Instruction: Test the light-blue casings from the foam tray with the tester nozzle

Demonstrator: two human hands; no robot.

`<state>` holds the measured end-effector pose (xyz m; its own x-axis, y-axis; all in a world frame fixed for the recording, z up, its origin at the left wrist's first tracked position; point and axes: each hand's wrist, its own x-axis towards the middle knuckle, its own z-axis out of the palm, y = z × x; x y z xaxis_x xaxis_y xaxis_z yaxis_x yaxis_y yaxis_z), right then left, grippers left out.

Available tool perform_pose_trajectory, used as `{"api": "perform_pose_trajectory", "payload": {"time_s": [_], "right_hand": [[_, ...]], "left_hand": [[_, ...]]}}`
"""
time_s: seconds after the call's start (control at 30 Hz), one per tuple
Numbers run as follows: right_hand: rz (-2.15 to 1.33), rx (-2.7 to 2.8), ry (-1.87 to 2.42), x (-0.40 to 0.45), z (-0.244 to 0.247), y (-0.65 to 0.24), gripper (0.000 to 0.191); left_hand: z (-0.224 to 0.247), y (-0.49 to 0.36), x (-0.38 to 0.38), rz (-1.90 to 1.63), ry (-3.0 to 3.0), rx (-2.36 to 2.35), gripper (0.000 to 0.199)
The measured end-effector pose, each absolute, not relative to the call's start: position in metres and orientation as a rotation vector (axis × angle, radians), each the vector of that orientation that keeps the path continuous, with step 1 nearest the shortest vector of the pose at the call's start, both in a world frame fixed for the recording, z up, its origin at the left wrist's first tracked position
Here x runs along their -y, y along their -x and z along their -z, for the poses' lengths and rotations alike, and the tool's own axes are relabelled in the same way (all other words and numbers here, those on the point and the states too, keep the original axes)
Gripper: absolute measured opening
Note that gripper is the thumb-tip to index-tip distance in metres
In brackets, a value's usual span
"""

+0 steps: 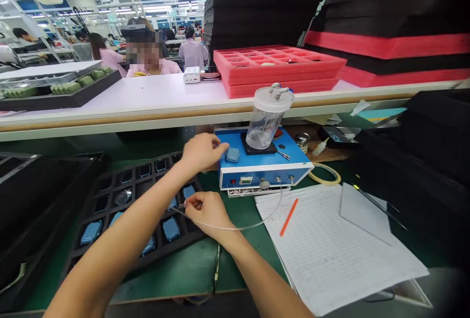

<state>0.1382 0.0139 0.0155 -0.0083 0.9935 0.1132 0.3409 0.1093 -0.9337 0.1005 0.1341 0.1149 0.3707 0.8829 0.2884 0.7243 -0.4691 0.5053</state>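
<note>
My left hand (202,152) is over the left end of a blue box-shaped machine (253,163), its fingers slightly apart. Right beside the fingertips, a small blue watch case (232,155) lies on the machine's top; whether they touch is unclear. My right hand (210,211) pinches the end of a thin clear tube (253,226) that runs from the machine's front. Under my arms lies a black foam tray (137,188) with several blue watch cases in its pockets, such as one watch case (171,229) near the front. My left forearm hides part of the tray.
A clear lidded canister (265,122) stands on the machine. Right of it are a roll of yellow tape (326,174), paper sheets (341,239) and an orange stick (289,217). Red foam trays (279,70) load the shelf (154,97) above. Co-workers sit beyond.
</note>
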Motion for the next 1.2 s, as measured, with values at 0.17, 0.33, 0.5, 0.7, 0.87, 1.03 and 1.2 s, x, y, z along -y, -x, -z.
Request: {"api": "perform_pose_trajectory", "payload": {"time_s": [0.17,0.33,0.5,0.7,0.87,1.03,1.2], "right_hand": [[-0.895,1.524,1.399,-0.016,-0.017,-0.139,0.014],[-0.907,1.484,1.408,-0.020,-0.013,-0.144,0.013],[-0.948,1.323,1.341,-0.019,-0.015,-0.148,0.015],[-1.014,1.263,1.186,-0.007,-0.017,-0.140,0.018],[-1.001,1.317,1.189,-0.004,-0.012,-0.135,0.019],[-0.962,1.364,1.235,-0.004,-0.009,-0.135,0.018],[-0.966,1.407,1.248,-0.003,-0.007,-0.136,0.018]], "left_hand": [[-0.115,-0.145,-0.120,-0.632,-2.390,-1.353,0.029],[-0.132,-0.134,-0.112,-0.666,-2.331,-1.238,0.032],[-0.128,-0.036,-0.077,-1.361,-1.561,-1.168,0.039],[-0.040,0.024,-0.018,-1.335,-1.114,-1.234,0.050],[-0.015,0.018,-0.009,-1.312,-0.990,-1.076,0.047],[-0.015,0.025,-0.009,-1.264,-1.134,-1.116,0.043],[-0.013,0.024,-0.005,-1.253,-1.324,-1.196,0.038]]}}
